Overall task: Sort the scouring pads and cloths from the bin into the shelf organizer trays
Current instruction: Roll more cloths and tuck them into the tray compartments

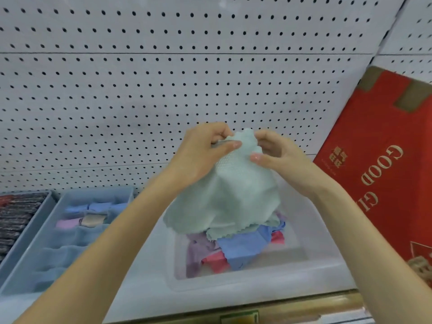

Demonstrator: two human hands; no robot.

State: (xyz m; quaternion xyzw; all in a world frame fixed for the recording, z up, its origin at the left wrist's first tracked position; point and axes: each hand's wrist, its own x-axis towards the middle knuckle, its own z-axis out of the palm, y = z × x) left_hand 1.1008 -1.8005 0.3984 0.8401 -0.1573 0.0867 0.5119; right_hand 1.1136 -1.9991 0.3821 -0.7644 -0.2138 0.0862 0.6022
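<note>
White pegboard (163, 78) backs the shelf (145, 300), where left hand (201, 155) and right hand (280, 157) pinch a green cloth (233, 197).

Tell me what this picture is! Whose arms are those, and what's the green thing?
There is no robot here. A person wears a camera on their head, so you see their own arms as they see them. The left hand and right hand both pinch the top edge of a pale green cloth, which hangs above a clear bin. More cloths, blue, pink and purple, lie inside the bin. To the left, a blue-grey tray holds folded cloths, and beside it are dark scouring pads. A red box leans at the right, and a white wall full of holes stands behind.
</note>
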